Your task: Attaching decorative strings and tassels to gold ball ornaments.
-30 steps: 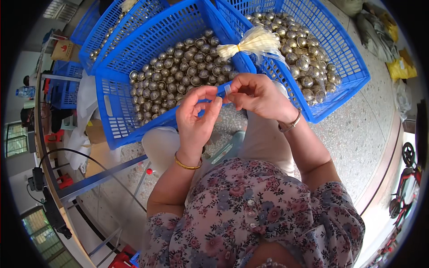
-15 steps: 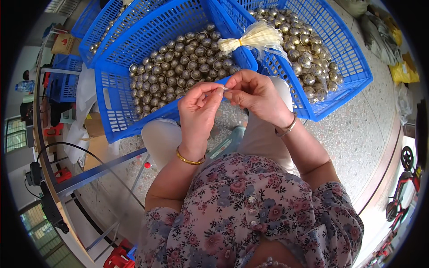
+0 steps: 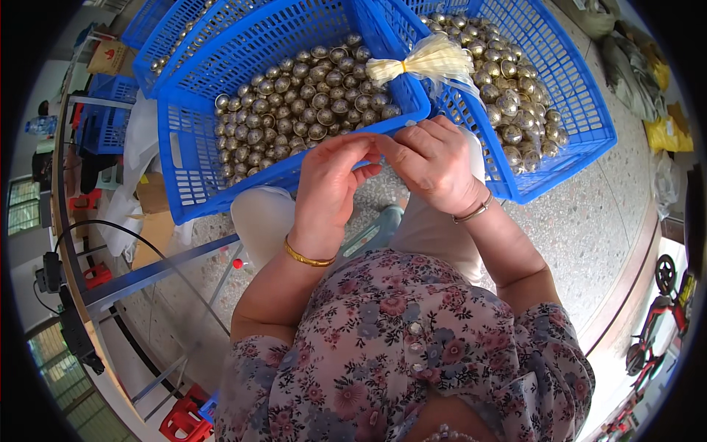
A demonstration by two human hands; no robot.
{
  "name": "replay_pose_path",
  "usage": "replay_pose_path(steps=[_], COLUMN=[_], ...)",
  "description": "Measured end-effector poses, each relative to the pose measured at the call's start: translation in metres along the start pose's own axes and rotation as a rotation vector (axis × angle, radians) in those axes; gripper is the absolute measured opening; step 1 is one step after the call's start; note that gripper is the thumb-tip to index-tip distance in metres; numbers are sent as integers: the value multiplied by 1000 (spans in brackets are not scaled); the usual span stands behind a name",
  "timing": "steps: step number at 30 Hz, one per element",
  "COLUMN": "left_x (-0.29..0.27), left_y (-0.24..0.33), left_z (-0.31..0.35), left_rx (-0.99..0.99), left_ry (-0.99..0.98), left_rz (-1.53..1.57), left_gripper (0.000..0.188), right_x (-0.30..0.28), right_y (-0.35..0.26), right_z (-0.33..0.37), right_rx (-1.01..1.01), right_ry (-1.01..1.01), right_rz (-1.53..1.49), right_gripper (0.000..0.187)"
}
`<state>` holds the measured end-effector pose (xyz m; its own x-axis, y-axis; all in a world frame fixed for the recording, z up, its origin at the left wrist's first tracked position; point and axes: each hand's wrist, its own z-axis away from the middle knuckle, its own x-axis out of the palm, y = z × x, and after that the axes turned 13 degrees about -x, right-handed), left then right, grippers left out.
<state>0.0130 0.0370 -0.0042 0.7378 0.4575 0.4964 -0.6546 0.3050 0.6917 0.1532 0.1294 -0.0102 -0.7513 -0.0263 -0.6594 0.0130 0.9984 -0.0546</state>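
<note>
My left hand (image 3: 329, 188) and my right hand (image 3: 436, 166) meet above my lap, just at the near rim of a blue plastic crate (image 3: 193, 211). The left fingertips reach to the curled right fingers, which are closed in a pinch. Anything between the fingers is too small or too hidden to make out. Filling the crate's floor are many round, silvery-bronze metal balls (image 3: 294, 110), some showing hollow like cups. A bundle of pale strips (image 3: 434, 60), tied with a yellow band, lies across the crate rims just beyond my right hand.
To the right a second blue crate (image 3: 567, 160) holds more metal balls (image 3: 515, 96). Another blue crate (image 3: 151, 59) stands at the far left. A metal-framed table (image 3: 158, 272) with a black cable (image 3: 158, 254) runs along the left. Red stools (image 3: 188, 416) sit below it.
Half a second ago both hands pinched a tiny whitish thing between touching fingertips. Now the right fingers have curled in and turned over, and the left fingers have spread slightly.
</note>
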Motion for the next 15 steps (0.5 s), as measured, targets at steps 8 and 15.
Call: replay_pose_path(steps=[8, 15], left_x=[-5, -12], left_y=[-7, 0], left_z=[-5, -9], left_rx=[44, 231], left_ry=[31, 94], left_rz=[-49, -65], left_gripper=[12, 12], right_x=[-1, 12], right_y=[4, 0], right_z=[1, 15], right_rx=[-120, -35], right_ry=[-76, 23], right_rz=[22, -36], right_gripper=[29, 31])
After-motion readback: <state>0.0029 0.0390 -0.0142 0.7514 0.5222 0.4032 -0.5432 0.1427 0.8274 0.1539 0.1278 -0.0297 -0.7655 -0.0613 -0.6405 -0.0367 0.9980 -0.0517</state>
